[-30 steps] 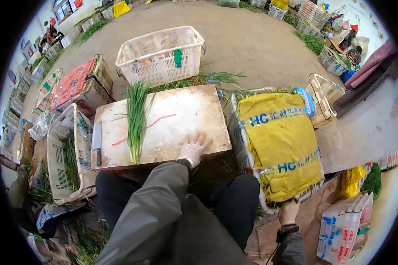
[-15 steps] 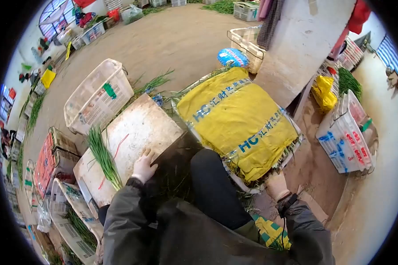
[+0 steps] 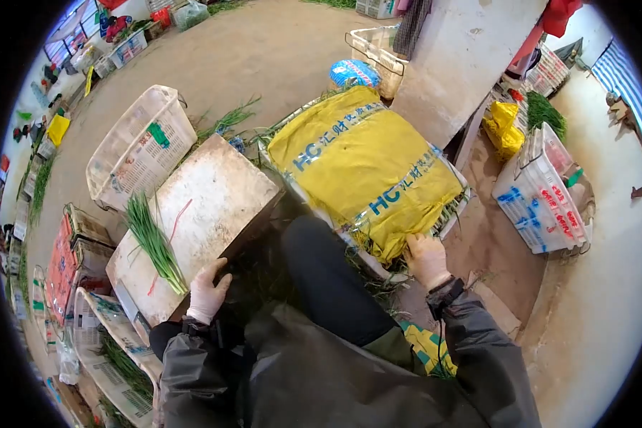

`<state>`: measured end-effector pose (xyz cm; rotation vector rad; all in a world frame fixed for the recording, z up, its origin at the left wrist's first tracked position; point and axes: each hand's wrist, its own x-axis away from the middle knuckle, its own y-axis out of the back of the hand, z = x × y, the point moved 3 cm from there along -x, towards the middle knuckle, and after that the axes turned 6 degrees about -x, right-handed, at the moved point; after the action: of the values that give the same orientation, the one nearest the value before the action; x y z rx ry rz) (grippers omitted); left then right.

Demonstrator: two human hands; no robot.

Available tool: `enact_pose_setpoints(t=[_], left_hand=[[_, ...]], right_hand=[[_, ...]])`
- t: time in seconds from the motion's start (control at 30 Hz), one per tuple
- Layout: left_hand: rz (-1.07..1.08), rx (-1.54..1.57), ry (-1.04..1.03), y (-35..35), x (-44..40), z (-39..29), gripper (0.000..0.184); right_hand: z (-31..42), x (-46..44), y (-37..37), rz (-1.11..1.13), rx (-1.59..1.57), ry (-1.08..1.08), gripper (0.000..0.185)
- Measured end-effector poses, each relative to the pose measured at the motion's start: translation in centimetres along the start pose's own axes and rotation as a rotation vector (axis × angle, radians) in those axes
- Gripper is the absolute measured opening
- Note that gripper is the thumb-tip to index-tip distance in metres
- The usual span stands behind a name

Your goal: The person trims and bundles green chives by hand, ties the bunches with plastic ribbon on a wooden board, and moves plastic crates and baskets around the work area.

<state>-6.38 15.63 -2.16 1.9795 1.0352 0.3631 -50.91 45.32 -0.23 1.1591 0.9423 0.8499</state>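
Note:
My left hand [image 3: 208, 292], in a pale glove, hovers by the near right edge of a white board [image 3: 200, 207], fingers apart and nothing in them. On that board lies a bundle of long green stalks [image 3: 153, 246], white ends toward me, across a thin red tie [image 3: 177, 221]. A yellow sack [image 3: 364, 167] with blue lettering covers a heaped crate [image 3: 458, 214] on the right. My gloved right hand [image 3: 428, 262] is at the sack's near corner, its fingers closed on the edge; the fingertips are partly hidden.
An empty white basket [image 3: 143, 146] stands behind the board. Crates holding green stalks [image 3: 125, 367] are at lower left. White crates [image 3: 542, 196] stand by the right wall, next to a pillar [image 3: 471, 64]. My knee [image 3: 328, 271] is between board and sack.
My right hand has come up from beside the crate's corner and taken the sack's edge. My left hand has drawn back toward me from the board's edge. The view has shifted slightly.

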Motion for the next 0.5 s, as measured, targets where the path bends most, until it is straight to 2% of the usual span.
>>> enact_pose_setpoints(t=[0.17,0.27,0.37,0.5], left_hand=[[0.014,0.010,0.034,0.4,0.9,0.3,0.038],[0.012,0.008,0.012,-0.1,0.7,1.1,0.038],[0.006,-0.050,-0.032,-0.7,-0.1,1.3,0.038],[0.010,-0.124,-0.086,-1.1,-0.5,1.7,0.036]], right_hand=[[1.8,-2.3,0.7,-0.136,-0.071,-0.064,0.018],[4.4,-5.4,0.7,-0.091,-0.051,0.177,0.023],[8.3,-7.7,-3.1,-0.104,-0.049,0.443,0.026],[13.1,-9.0,-7.1,-0.010,0.074,0.601,0.020]])
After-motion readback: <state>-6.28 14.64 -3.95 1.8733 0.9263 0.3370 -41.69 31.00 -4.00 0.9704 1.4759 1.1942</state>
